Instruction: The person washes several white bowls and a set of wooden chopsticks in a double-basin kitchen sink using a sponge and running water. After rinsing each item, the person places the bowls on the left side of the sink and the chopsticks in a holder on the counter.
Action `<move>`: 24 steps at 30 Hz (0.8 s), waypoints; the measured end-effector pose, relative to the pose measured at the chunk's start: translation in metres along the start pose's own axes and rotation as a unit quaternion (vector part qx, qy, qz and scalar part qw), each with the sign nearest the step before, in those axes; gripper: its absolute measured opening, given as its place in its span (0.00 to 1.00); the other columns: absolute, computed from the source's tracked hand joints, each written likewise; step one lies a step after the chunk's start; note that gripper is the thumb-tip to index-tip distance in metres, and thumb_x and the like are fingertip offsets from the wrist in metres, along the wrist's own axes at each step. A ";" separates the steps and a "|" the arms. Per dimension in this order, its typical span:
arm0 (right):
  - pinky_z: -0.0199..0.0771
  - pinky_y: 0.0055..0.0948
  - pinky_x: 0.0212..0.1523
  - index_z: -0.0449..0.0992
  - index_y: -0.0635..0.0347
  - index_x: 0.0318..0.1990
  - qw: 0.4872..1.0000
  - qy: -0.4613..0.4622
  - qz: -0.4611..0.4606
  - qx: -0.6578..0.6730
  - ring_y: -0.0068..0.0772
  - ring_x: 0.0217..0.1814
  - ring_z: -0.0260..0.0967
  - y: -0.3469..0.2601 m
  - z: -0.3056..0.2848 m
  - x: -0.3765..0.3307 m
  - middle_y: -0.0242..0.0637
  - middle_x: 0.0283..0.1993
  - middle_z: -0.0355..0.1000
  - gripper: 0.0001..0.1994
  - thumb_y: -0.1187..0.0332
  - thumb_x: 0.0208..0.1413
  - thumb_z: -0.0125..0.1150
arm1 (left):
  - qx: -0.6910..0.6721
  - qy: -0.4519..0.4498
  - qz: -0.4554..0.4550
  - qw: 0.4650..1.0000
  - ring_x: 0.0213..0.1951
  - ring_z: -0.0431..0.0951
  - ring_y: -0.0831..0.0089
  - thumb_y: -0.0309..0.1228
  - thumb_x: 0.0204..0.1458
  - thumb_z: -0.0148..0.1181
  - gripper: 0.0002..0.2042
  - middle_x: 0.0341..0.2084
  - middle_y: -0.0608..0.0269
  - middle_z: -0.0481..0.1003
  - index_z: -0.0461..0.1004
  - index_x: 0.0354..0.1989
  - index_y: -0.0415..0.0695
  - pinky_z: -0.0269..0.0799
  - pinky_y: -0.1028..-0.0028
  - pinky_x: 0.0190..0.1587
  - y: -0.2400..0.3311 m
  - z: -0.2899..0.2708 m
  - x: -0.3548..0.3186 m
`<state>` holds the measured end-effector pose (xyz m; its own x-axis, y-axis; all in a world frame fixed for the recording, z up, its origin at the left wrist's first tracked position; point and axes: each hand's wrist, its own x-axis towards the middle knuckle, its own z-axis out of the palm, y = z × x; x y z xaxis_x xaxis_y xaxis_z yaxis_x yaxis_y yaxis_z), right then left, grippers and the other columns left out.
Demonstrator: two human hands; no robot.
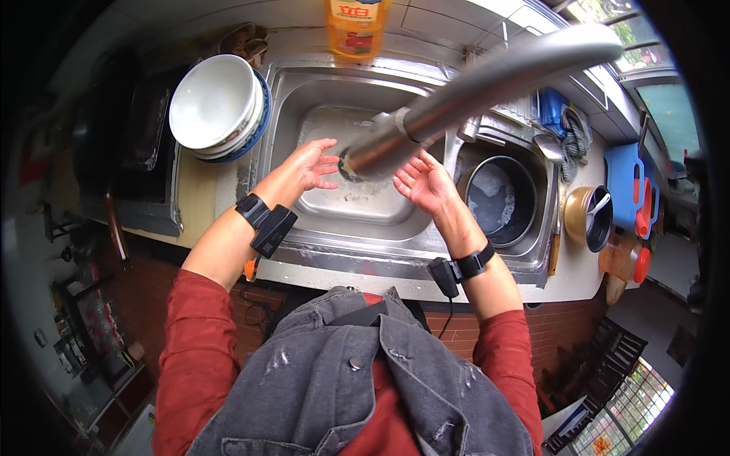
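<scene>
Over the large steel sink basin point(365, 220) both my hands hang with nothing in them. My left hand point(310, 166) has its fingers spread, pointing right toward the faucet spout. My right hand point(426, 182) is palm up with fingers apart, just right of the spout end. Between them the metal faucet point(487, 83) reaches down from the upper right, hiding part of the basin. Bits of food residue lie on the wet basin floor near the drain, which the spout partly covers. In the smaller right basin sits a dark pot point(502, 197) with sudsy water.
Left of the sink stands a stack of bowls point(213, 102), white one on top. An orange detergent bottle point(357, 29) is behind the sink. To the right are a gold-coloured pot point(584, 219), a blue plastic container point(623, 186) and a red-lidded jar point(625, 260).
</scene>
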<state>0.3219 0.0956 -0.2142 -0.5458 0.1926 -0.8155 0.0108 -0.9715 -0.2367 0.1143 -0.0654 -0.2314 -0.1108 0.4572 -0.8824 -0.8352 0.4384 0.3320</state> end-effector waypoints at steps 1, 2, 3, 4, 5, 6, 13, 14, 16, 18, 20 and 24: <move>0.65 0.45 0.55 0.57 0.61 0.60 0.999 -0.033 0.004 0.009 0.43 0.58 0.63 0.007 0.003 0.012 0.43 0.60 0.61 0.26 0.54 0.61 0.46 | 0.008 0.022 -0.015 1.000 0.65 0.49 0.53 0.42 0.52 0.56 0.32 0.64 0.49 0.51 0.52 0.64 0.48 0.50 0.34 0.56 0.007 -0.002 0.002; 0.65 0.46 0.56 0.59 0.61 0.60 0.999 -0.041 0.001 0.006 0.42 0.58 0.64 0.013 0.005 0.022 0.42 0.58 0.63 0.25 0.54 0.62 0.45 | 0.014 0.028 -0.031 0.999 0.66 0.48 0.54 0.43 0.52 0.56 0.33 0.64 0.50 0.51 0.52 0.65 0.49 0.47 0.34 0.57 0.013 -0.004 0.003; 0.62 0.45 0.59 0.61 0.59 0.58 0.996 -0.082 -0.014 0.034 0.37 0.57 0.65 0.018 0.005 0.032 0.40 0.54 0.66 0.23 0.54 0.62 0.44 | 0.017 0.011 -0.041 0.999 0.67 0.42 0.53 0.45 0.50 0.58 0.37 0.66 0.50 0.45 0.48 0.67 0.49 0.43 0.32 0.57 0.018 -0.004 0.004; 0.65 0.52 0.57 0.64 0.59 0.55 0.986 -0.151 -0.015 0.071 0.48 0.58 0.63 0.023 0.004 0.040 0.44 0.55 0.65 0.23 0.55 0.57 0.54 | 0.037 0.003 -0.048 0.998 0.67 0.42 0.53 0.45 0.50 0.58 0.37 0.66 0.50 0.44 0.48 0.67 0.49 0.43 0.32 0.57 0.022 -0.004 0.006; 0.62 0.57 0.58 0.59 0.61 0.58 0.994 -0.090 -0.010 0.053 0.53 0.61 0.57 0.027 0.003 0.048 0.46 0.60 0.58 0.26 0.55 0.57 0.54 | 0.051 0.005 -0.055 0.997 0.68 0.42 0.53 0.45 0.50 0.58 0.38 0.67 0.51 0.44 0.48 0.67 0.50 0.43 0.31 0.56 0.023 -0.002 0.008; 0.59 0.61 0.58 0.54 0.62 0.60 0.995 -0.065 0.007 0.071 0.55 0.65 0.49 0.029 0.001 0.056 0.46 0.64 0.48 0.29 0.55 0.57 0.54 | 0.060 0.005 -0.059 0.996 0.68 0.42 0.53 0.45 0.50 0.58 0.38 0.67 0.51 0.43 0.47 0.67 0.50 0.43 0.31 0.56 0.025 0.001 0.011; 0.47 0.76 0.56 0.43 0.54 0.68 0.983 0.164 0.069 -0.041 0.49 0.74 0.20 0.026 -0.005 0.108 0.37 0.73 0.17 0.36 0.46 0.59 0.45 | 0.035 -0.010 -0.128 0.991 0.68 0.31 0.52 0.51 0.52 0.52 0.37 0.69 0.59 0.33 0.45 0.68 0.52 0.35 0.26 0.53 0.008 0.002 0.045; 0.46 0.76 0.56 0.44 0.54 0.68 0.978 0.190 0.074 -0.055 0.49 0.74 0.18 0.022 -0.004 0.114 0.37 0.73 0.17 0.35 0.46 0.60 0.44 | 0.026 -0.010 -0.143 0.989 0.68 0.31 0.53 0.52 0.53 0.52 0.37 0.69 0.63 0.33 0.45 0.68 0.53 0.34 0.25 0.53 0.005 0.001 0.048; 0.45 0.78 0.55 0.46 0.52 0.68 0.975 0.195 0.082 -0.074 0.49 0.74 0.17 0.017 -0.001 0.122 0.37 0.73 0.17 0.34 0.45 0.60 0.43 | 0.009 -0.013 -0.144 0.989 0.68 0.32 0.54 0.51 0.52 0.53 0.37 0.69 0.60 0.34 0.45 0.68 0.54 0.35 0.25 0.53 0.001 -0.002 0.053; 0.45 0.78 0.55 0.47 0.50 0.68 0.967 0.222 0.093 -0.080 0.49 0.74 0.17 0.012 0.000 0.128 0.37 0.73 0.18 0.33 0.45 0.60 0.43 | -0.012 -0.004 -0.149 0.989 0.69 0.32 0.54 0.51 0.52 0.53 0.37 0.69 0.58 0.34 0.45 0.68 0.54 0.35 0.25 0.53 -0.001 -0.003 0.057; 0.41 0.78 0.56 0.51 0.49 0.67 0.968 0.215 0.089 -0.095 0.52 0.74 0.23 0.008 0.000 0.135 0.37 0.73 0.20 0.31 0.46 0.60 0.44 | -0.022 0.007 -0.152 0.988 0.69 0.32 0.54 0.50 0.52 0.54 0.37 0.69 0.57 0.34 0.45 0.68 0.54 0.35 0.25 0.53 -0.003 -0.003 0.060; 0.31 0.76 0.59 0.53 0.51 0.66 0.954 0.249 0.103 -0.128 0.59 0.72 0.35 0.006 -0.006 0.159 0.33 0.73 0.28 0.29 0.48 0.61 0.42 | -0.049 0.019 -0.171 0.984 0.69 0.32 0.55 0.49 0.52 0.54 0.37 0.69 0.57 0.33 0.45 0.68 0.54 0.35 0.26 0.53 -0.006 -0.007 0.067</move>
<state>0.2408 0.1208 -0.3485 -0.0439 0.1040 -0.9936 0.3135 -0.9429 -0.1125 0.1084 -0.0428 -0.2946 0.1665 0.2657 -0.9496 -0.8753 0.4832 -0.0183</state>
